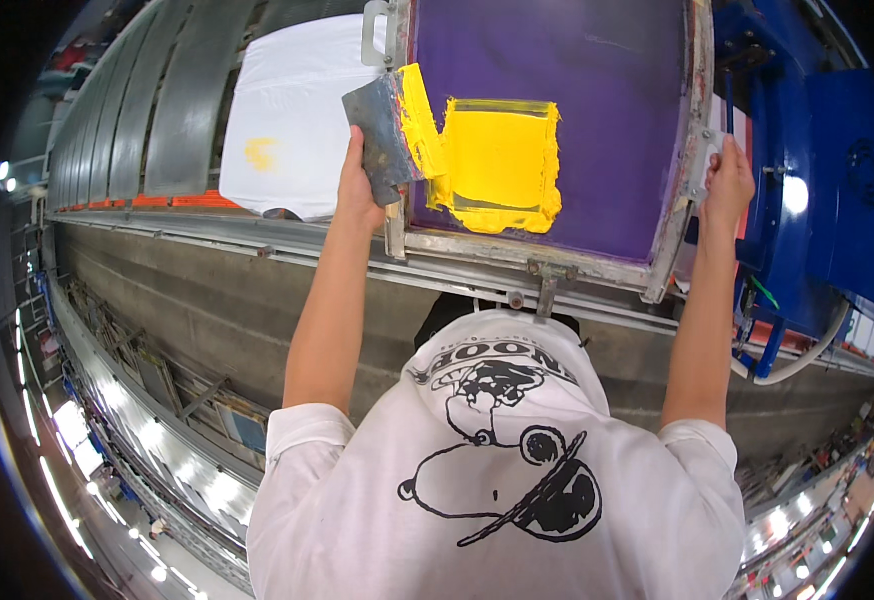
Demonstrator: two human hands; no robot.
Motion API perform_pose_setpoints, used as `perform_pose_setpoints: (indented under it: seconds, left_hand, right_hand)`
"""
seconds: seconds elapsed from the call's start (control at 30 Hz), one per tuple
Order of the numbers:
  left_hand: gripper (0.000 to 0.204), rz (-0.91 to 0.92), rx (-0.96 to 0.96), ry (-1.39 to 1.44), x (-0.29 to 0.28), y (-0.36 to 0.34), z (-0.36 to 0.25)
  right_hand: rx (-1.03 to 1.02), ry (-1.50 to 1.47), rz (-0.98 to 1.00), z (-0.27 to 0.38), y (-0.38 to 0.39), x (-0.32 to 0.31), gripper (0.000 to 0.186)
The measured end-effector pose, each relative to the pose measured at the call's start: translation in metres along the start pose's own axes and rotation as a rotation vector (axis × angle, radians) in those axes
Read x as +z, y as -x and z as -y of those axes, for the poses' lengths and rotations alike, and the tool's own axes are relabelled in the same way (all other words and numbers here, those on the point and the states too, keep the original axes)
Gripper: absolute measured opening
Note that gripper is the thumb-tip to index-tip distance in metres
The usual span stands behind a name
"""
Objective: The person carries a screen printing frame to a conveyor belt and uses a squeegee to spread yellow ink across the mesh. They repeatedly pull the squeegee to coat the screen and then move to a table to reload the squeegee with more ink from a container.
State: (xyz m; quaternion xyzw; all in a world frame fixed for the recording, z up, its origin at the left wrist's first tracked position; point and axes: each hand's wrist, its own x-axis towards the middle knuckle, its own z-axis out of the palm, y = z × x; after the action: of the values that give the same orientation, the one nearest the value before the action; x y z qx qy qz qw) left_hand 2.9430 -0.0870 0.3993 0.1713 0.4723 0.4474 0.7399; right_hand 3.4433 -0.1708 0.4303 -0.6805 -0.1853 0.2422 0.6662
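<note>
My left hand (360, 188) grips a dark, flat squeegee (372, 128) whose right edge is thickly coated in yellow ink. Its inked edge rests over the left side of a printing screen (607, 130) with purple mesh, touching or just above a yellow ink patch (502, 158). That patch is roughly square, with ragged edges and a thicker bead along its lower side. At the screen frame's right side, my right hand (727, 185) is closed round a pale metal handle (702, 165). Whatever lies under the screen is hidden.
Left of the screen lies white fabric (302, 110) with a faint yellow mark. Beyond it run grey slats (192, 100) with an orange edge. A metal rail (287, 250) passes in front of me. On the right stands a blue machine (817, 170) with a pale hose (822, 345).
</note>
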Motion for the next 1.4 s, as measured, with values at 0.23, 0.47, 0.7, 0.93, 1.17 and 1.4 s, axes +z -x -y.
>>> perform_pose_setpoints:
  seconds: [0.23, 0.47, 0.7, 0.93, 1.17, 1.4]
  left_hand:
    - [0.057, -0.072, -0.061, -0.009, 0.008, 0.003, -0.008]
    - [0.049, -0.118, 0.057, -0.404, 0.027, 0.044, -0.043]
    - [0.037, -0.139, 0.276, -1.276, 0.037, 0.050, -0.012]
    - [0.035, -0.277, 0.322, -1.670, 0.062, 0.038, 0.022]
    - [0.034, -0.198, 0.298, -1.648, 0.074, 0.049, 0.041]
    - [0.021, 0.510, 0.695, -1.723, 0.116, 0.018, 0.016]
  right_hand:
    - [0.113, 0.061, -0.114, -0.074, -0.012, -0.020, 0.031]
    - [0.056, 0.127, -0.115, -0.093, -0.016, -0.025, 0.037]
    - [0.025, 0.528, -0.088, -0.123, -0.030, -0.030, 0.065]
    - [-0.034, 0.778, -0.068, -0.101, -0.020, -0.022, 0.074]
    - [-0.005, 0.900, -0.115, -0.092, -0.020, -0.016, 0.071]
    - [0.005, 0.893, -0.083, -0.089, -0.021, -0.013, 0.067]
